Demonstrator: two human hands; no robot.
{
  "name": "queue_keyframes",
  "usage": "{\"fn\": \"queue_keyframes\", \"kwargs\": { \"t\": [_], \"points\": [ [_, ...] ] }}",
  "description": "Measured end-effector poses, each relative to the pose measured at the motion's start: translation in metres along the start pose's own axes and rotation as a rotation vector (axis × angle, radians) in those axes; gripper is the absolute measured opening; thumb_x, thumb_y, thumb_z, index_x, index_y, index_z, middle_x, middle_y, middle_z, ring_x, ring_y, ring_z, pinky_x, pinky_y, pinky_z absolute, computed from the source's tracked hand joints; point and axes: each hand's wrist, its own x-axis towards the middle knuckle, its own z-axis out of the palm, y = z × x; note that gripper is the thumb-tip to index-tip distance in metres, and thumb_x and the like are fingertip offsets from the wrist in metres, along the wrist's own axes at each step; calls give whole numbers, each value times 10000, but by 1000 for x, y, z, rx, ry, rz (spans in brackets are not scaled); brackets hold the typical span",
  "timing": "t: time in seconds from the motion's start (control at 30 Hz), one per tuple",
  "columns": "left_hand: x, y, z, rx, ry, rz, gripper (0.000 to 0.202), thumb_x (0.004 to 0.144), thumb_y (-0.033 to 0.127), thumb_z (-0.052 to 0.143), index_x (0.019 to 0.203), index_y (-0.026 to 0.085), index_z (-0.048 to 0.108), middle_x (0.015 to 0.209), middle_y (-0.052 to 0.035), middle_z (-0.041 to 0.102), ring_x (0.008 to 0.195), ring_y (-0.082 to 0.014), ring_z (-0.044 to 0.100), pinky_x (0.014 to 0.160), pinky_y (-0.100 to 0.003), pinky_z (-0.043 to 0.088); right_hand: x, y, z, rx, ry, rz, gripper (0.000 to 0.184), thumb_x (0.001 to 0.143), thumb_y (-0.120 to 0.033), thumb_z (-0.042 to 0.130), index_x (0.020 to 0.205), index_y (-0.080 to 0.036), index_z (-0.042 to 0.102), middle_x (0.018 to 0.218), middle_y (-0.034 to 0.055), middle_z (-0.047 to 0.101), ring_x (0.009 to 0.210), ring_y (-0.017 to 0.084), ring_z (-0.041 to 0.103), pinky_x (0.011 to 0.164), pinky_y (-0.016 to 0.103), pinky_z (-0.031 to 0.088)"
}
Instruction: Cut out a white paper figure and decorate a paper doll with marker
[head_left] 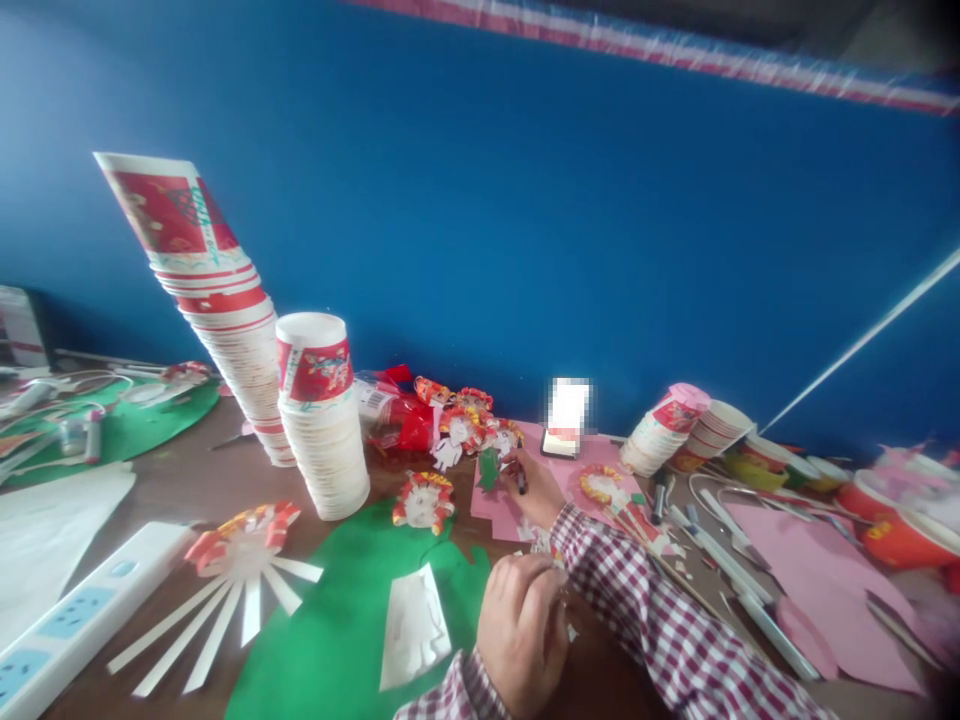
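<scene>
My right hand [536, 492] reaches forward over a pink sheet [495, 505], fingers pinched round a dark marker [520, 480]. Its tip is beside a small green paper piece [489, 468] and a cluster of cut paper-cup figures [469, 425]. My left hand [521, 632] rests nearer to me at the edge of a green sheet [337, 640], curled into a loose fist. What it holds, if anything, is hidden. Another cut-cup figure [424, 500] lies just left of the pink sheet.
Two tall stacks of red-and-white paper cups [225, 310] [321, 415] stand at the left. A cup cut into splayed strips [240, 560] and a white power strip [71, 615] lie front left. A phone [564, 440], tipped cup stacks [675, 425], pens, pink paper [810, 560] and orange bowls [900, 535] fill the right.
</scene>
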Motion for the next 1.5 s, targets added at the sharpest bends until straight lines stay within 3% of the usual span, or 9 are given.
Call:
{"fn": "queue_keyframes", "kwargs": {
  "t": [0.13,0.27,0.5,0.73,0.9,1.07,1.5],
  "points": [
    [1,0,-1,0,10,5,380,752,45,474,1109,174,494,1027,-114,573,929,-212,537,797,-383,457,16,-1,-1,-41,44,-34,220,778,-215,502,993,-177,528,800,27,649,603,144,572,534,251,399],
    [4,1,-1,-10,18,5,285,749,48,468,991,185,531,928,-92,591,853,-200,551,746,-364,457,35,-8,0,-89,63,-104,254,800,-216,497,1051,-176,502,849,39,643,666,152,580,573,250,406],
    [8,-1,0,-2,34,79,233,737,65,522,939,175,555,854,-70,602,791,-184,544,692,-335,437,63,-30,4,-235,40,-233,225,834,-239,512,1054,-194,496,934,48,618,827,171,567,683,259,402],
    [11,-3,2,-6,60,109,221,722,65,511,914,165,557,848,-71,600,780,-185,543,687,-336,429,78,-27,9,-425,-18,-267,317,796,-194,584,1101,-167,501,967,89,598,895,220,510,759,312,389],
    [11,-3,2,1,65,116,197,725,74,520,898,160,557,847,-72,598,773,-183,537,678,-328,427,85,-28,13,-514,-67,-295,310,803,-131,554,1108,-160,503,1012,106,581,970,232,469,819,330,365],
    [12,-1,1,-11,74,113,198,721,67,538,894,159,560,845,-69,601,774,-177,535,683,-319,428,86,-29,14,-580,-121,-279,427,780,-135,583,1188,-169,462,1065,112,569,985,228,460,845,331,354],
    [8,-4,3,-18,12,98,269,721,44,495,948,168,570,880,-70,603,815,-182,537,721,-336,438,76,-19,-5,-678,-149,-212,371,799,-103,491,1155,-206,475,1039,93,597,958,236,470,725,307,370]
  ]
}}
